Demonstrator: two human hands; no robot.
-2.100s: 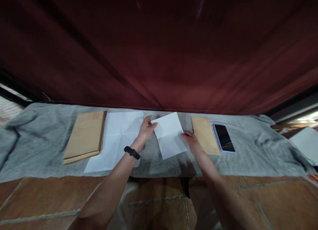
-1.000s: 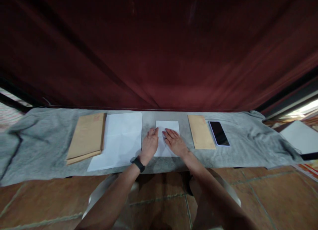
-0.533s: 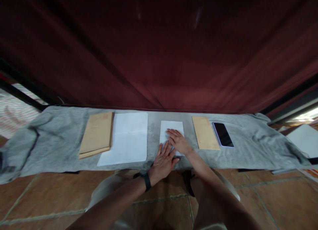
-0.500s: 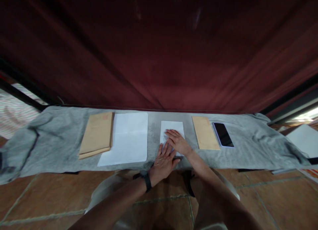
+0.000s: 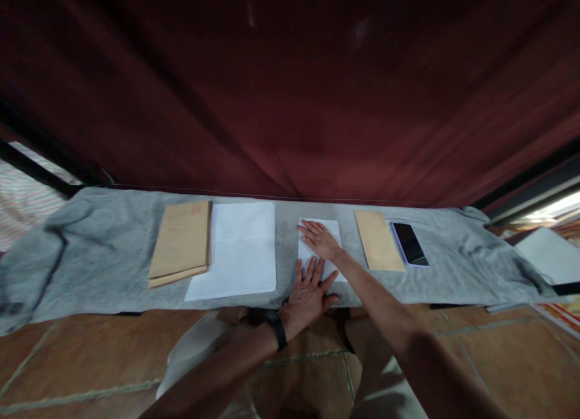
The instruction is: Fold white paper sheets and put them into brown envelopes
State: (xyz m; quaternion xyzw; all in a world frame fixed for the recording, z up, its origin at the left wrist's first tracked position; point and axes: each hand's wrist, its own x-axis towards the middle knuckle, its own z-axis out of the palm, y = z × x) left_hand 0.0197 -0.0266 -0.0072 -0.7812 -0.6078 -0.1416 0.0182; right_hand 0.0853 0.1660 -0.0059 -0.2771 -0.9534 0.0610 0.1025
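A folded sheet of white paper (image 5: 334, 228) lies flat in front of me on a grey cloth (image 5: 286, 244). My right hand (image 5: 321, 240) presses on its upper part, palm down with the fingers stretched out. Spread over the paper's lower edge are the fingers of my left hand (image 5: 309, 295), which wears a dark wristband. Neither hand grips anything. To the right of the paper is a single tan envelope (image 5: 379, 241). On the left, a stack of brown envelopes (image 5: 182, 241) partly covers larger white sheets (image 5: 242, 250).
A phone (image 5: 410, 245) with a lilac case lies right of the single envelope. Behind the narrow cloth-covered surface hangs a dark red curtain (image 5: 290, 117). Brown floor tiles (image 5: 90, 352) show below the front edge. A white object (image 5: 549, 253) stands at the far right.
My right hand has moved up the paper, away from my left hand. The left hand's fingers have spread along the lower edge. The whole view has shifted slightly.
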